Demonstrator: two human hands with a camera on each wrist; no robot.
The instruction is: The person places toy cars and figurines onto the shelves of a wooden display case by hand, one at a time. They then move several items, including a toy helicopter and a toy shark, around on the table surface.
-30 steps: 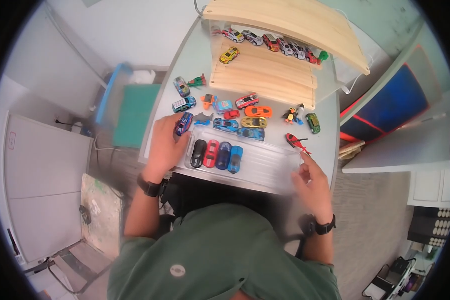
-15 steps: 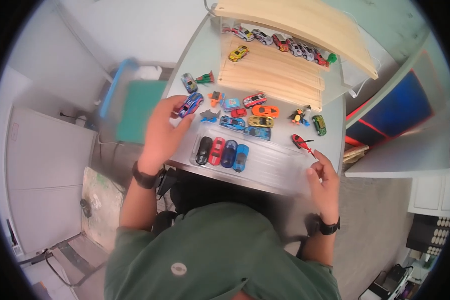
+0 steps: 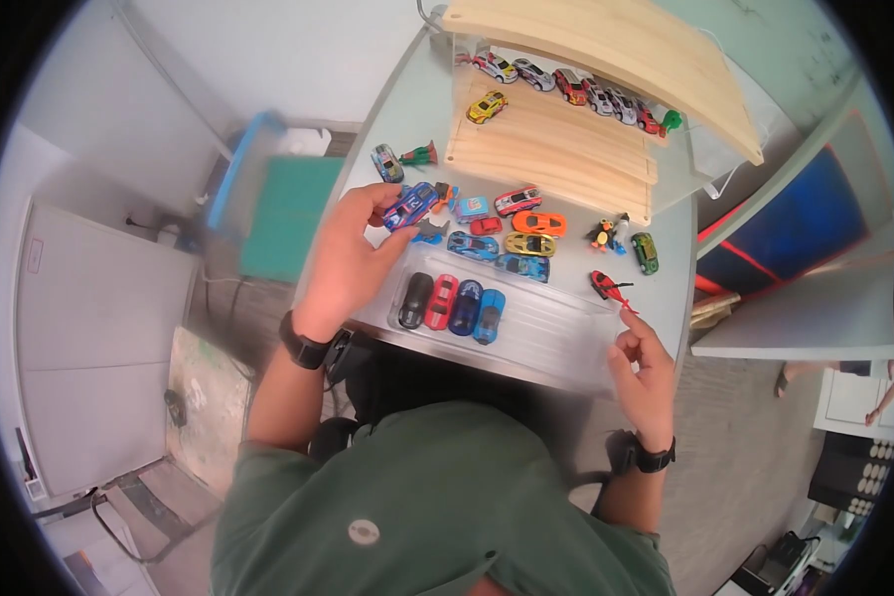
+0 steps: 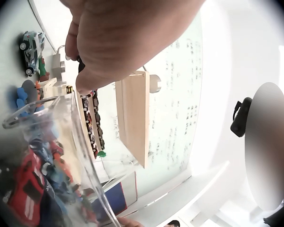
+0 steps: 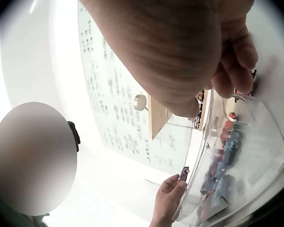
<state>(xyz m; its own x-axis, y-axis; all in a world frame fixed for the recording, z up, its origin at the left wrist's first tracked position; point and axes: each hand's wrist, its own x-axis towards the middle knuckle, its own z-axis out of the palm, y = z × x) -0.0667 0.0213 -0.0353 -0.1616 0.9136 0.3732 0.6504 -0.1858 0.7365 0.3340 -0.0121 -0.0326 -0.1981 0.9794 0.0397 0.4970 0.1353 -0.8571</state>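
Observation:
Between thumb and fingers my left hand pinches a blue and purple toy car, raised above the table left of the other cars; the right wrist view shows the same car. Below it lies a clear plastic tray with a black, a red, a dark blue and a light blue car side by side at its left. My right hand is at the tray's right end, fingers loosely bent, holding nothing; whether it touches the rim I cannot tell. A red toy helicopter lies just beyond its fingertips.
Behind the tray are several toy cars, among them an orange one, and a penguin figure. A green car stands at the right. At the back, a wooden shelf bears several cars. Someone's leg shows at far right.
My left hand has lifted the blue and purple car from beside the tray's left corner and carried it up and to the right. My right hand stays near the tray's right end.

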